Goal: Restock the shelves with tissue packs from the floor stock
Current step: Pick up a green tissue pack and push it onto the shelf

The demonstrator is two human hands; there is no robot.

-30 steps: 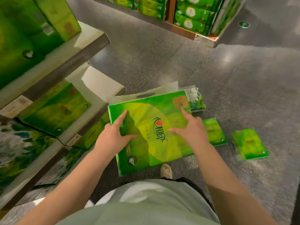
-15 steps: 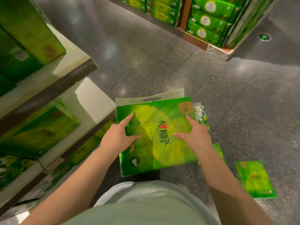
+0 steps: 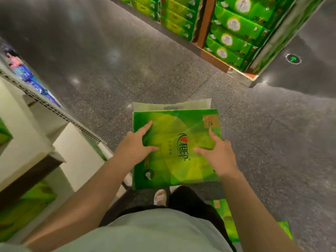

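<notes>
Dark speckled floor tiles [image 3: 181, 57] fill most of the view, with glossy reflections scattered over them. At the upper right a display stand [image 3: 214, 57] with an orange-brown edge is stacked with rows of green tissue packs [image 3: 234, 35], and a small round green floor marker [image 3: 293, 59] is seen just beyond its corner. Along the left edge pale shelves [image 3: 27, 128] are stepped one below the other, with a punched metal price rail running along the front; green packs [image 3: 25, 208] are partly seen on the lower level, and blurred blue and pink goods [image 3: 23, 73] on a higher one.

A large green tissue pack [image 3: 174, 128] with a pale carry-handle flap along its far edge is held flat above the floor, in front of the body and to the right of the shelves. It is gripped at both sides: the left hand [image 3: 134, 148] is spread over the left part of the top face with its thumb lying across the print, and the right hand [image 3: 216, 153] likewise on the right part. The remaining fingers of both hands are hidden beneath the pack's edges.

Below the pack a light shoe [image 3: 160, 196] and dark trousers [image 3: 189, 200] are visible. Two smaller green packs [image 3: 224, 213] lie on the floor beside the right leg, partly covered by the right forearm.
</notes>
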